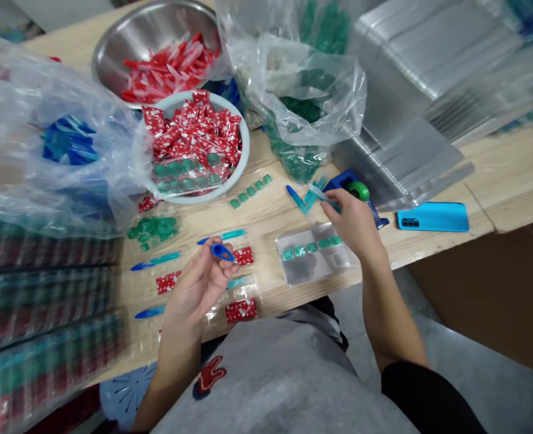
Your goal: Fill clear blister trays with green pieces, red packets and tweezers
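Note:
My left hand (200,280) is raised over the packs, palm up, its fingers closed on a blue, pointed piece (223,252) with a hollow opening. A slim, translucent light-blue piece (323,194) sits pinched in my right hand (350,220). Just beside it on the wood lie loose blue and turquoise pieces (299,199). Below my right hand, a transparent tray (315,271) holds a row of small green squares (311,247). Under and around my left hand are transparent packs with blue-turquoise pens (155,261) and red printed sachets (241,310).
A white bowl (247,150) of red sachets and a steel bowl (108,36) of red pieces stand at the back. Plastic bags (338,90), stacked transparent trays (433,48), a blue tape dispenser (338,181) and a phone (442,217) lie rightward. Filled packs (44,301) are stacked left.

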Demonstrator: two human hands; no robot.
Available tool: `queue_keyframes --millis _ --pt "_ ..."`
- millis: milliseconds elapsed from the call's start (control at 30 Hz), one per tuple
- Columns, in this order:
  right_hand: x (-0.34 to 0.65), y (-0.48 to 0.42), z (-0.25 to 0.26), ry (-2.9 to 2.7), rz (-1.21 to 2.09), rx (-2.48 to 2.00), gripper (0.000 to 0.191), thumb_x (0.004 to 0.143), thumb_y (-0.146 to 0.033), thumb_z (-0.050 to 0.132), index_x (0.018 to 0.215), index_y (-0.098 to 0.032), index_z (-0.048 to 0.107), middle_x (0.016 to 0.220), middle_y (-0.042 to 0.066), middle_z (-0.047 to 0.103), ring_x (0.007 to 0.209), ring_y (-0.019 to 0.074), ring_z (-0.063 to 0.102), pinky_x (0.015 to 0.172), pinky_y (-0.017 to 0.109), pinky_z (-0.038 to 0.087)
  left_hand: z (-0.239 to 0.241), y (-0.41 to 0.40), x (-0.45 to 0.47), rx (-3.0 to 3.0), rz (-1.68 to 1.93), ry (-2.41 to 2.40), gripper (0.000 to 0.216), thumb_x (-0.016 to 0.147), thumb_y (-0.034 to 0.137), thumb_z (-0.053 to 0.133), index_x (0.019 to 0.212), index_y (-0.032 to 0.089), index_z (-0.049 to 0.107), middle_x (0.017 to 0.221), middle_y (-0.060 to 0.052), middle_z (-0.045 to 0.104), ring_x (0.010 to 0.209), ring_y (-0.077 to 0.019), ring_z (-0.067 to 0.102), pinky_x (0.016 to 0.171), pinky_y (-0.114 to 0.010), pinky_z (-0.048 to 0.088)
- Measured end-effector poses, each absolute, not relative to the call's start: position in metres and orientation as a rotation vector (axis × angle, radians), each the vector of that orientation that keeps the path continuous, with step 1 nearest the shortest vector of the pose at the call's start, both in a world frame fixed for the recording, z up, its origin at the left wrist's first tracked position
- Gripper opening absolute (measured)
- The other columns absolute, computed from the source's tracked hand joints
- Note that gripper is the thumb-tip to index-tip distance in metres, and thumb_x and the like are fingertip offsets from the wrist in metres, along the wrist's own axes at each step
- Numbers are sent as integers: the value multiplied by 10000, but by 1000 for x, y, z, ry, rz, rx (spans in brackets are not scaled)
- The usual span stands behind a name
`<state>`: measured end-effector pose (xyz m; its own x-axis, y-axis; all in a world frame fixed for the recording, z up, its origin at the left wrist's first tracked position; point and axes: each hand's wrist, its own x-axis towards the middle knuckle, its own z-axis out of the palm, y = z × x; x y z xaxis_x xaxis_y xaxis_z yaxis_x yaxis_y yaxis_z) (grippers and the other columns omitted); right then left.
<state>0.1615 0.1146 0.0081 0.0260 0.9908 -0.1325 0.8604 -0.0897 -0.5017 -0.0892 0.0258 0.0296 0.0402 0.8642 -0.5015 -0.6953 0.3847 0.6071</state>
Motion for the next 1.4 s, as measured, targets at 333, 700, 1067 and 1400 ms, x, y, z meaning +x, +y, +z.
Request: queue_keyframes --millis 333,700,1067,1400 --pt "120 149 -20 -2296 768 -2068 203 932 -214 544 1050 -125 682 963 158 756 968 274 708 746 270 461 31 22 -83 172 1177 932 161 762 266 794 817 180 670 667 31 675 539 -77 643 568 -184 569" --pt "122 163 -22 -2248 689 -2285 312 977 -162 389 1195 -106 605 1194 233 647 1031 301 674 779 327 479 24 20 -91 160 1158 1040 74 868 249 677 825 192 656 675 29 674 545 -78 649 590 -189 577" --pt "101 169 -23 -1942 704 -2455 396 934 -34 291 1303 -17 434 1155 296 656 1042 321 669 820 386 491 20 17 -88 199 1188 978 278 622 320 888 805 201 717 671 17 714 585 -107 677 580 -189 574" --pt "156 73 12 -1420 1183 -1504 296 908 -290 508 1142 -151 623 786 35 695 537 123 602 550 288 510 17 18 -85 254 1185 974 254 670 293 855 824 171 695 698 -6 706 603 -115 662 600 -220 564"
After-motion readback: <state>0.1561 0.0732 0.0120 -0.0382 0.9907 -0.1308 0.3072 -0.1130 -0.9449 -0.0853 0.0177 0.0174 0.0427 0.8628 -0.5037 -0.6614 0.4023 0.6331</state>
